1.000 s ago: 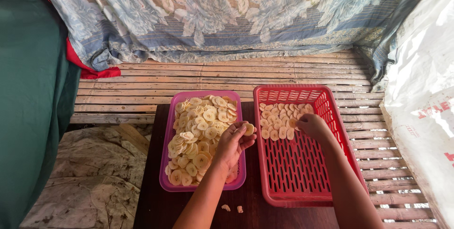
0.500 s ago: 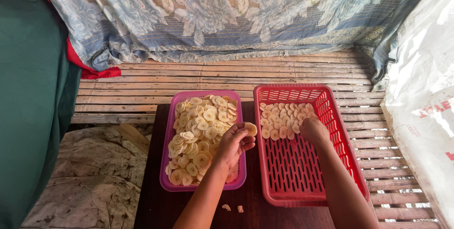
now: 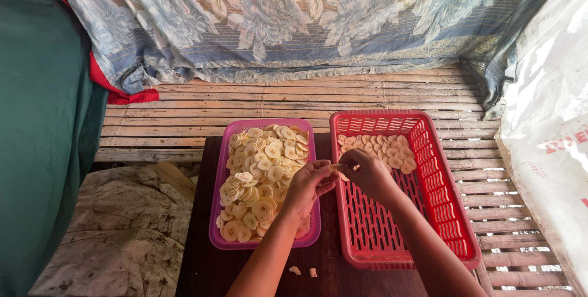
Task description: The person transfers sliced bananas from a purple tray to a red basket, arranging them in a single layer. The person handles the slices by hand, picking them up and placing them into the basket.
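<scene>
Head view, looking down.

Dark wooden table (image 3: 202, 272) set against a slatted bamboo bench (image 3: 184, 119). Two plastic baskets side by side on the table top, their far ends toward the bench.

Pink basket (image 3: 217, 205) at the table's left side, heaped with pale round banana slices (image 3: 260, 174) across almost its whole length. Red basket (image 3: 441, 205) at the table's right side, just beside the pink one. One layer of slices laid flat (image 3: 386, 148) across its far end only; bare grid over the near part.

Left hand (image 3: 306, 190) held above the right rim of the pink basket, fingers curled together. Right hand (image 3: 365, 174) held above the left part of the red basket, fingers likewise gathered. Fingertips of both hands met over the gap between the two baskets, pinched on a single slice (image 3: 337, 166). Unclear which hand carried the grip.

Two small crumbs (image 3: 303, 270) on the table's near edge, in front of the baskets.

Floral blue cloth (image 3: 275, 21) draped along the far edge of the bench. Green fabric (image 3: 43, 150) down the left side. White sack (image 3: 545, 137) at the right. Crumpled sheet (image 3: 122, 223) low at the left of the table.
</scene>
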